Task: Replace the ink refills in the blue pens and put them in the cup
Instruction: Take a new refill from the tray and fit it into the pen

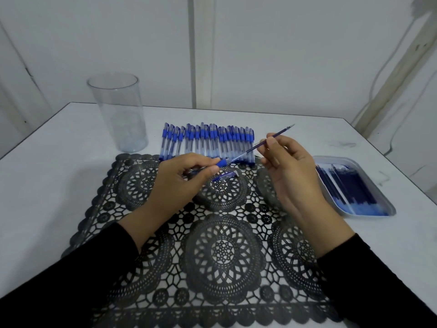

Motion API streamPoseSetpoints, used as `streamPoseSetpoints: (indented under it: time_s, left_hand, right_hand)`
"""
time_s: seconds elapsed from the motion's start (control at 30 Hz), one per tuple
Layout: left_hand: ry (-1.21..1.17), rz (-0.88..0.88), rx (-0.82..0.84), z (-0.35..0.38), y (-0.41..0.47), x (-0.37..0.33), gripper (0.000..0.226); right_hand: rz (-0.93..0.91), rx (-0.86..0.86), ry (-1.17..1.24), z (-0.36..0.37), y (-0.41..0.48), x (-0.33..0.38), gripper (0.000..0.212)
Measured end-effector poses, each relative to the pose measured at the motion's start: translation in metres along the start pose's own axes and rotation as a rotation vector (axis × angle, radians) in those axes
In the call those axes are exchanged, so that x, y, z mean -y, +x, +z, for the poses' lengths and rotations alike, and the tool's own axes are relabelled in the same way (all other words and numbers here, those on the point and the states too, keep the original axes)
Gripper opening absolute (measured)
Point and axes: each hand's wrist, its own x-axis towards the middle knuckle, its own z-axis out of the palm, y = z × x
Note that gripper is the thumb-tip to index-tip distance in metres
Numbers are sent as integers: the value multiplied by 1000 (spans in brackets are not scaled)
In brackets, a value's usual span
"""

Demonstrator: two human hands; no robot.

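My left hand (182,178) grips a blue pen barrel (221,162) above the black lace mat (212,245). My right hand (286,166) pinches a thin blue ink refill (257,145) whose lower end is in the barrel and whose tip points up and right. A loose pen cap (224,176) lies on the mat under the barrel. A row of several capped blue pens (208,140) lies behind the mat. The clear, empty plastic cup (120,112) stands at the back left.
A shallow tray (369,166) with several blue refills sits on the white table (47,174) at the right, close to my right wrist. The wall stands just behind the table.
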Motion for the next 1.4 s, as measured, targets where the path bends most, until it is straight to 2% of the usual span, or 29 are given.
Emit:
streamPoseSetpoints:
  time_s: [0.63, 0.87, 1.1, 1.23, 1.4]
  left_hand:
    - [-10, 8, -1, -1, 0, 0, 20]
    - [45, 7, -72, -2, 3, -2, 17]
    - [53, 16, -53, 0, 3, -4, 17]
    - [47, -3, -49, -2, 3, -2, 18]
    - [37, -5, -34, -1, 1, 1, 19]
  right_hand:
    - [11, -35, 58, 1, -1, 0, 7]
    - [-135, 75, -119, 7, -10, 1, 7]
    - [-15, 257, -360, 8, -12, -13, 13]
    - [33, 274, -320, 5, -9, -13, 21]
    - [-30, 202, -260, 5, -6, -13, 13]
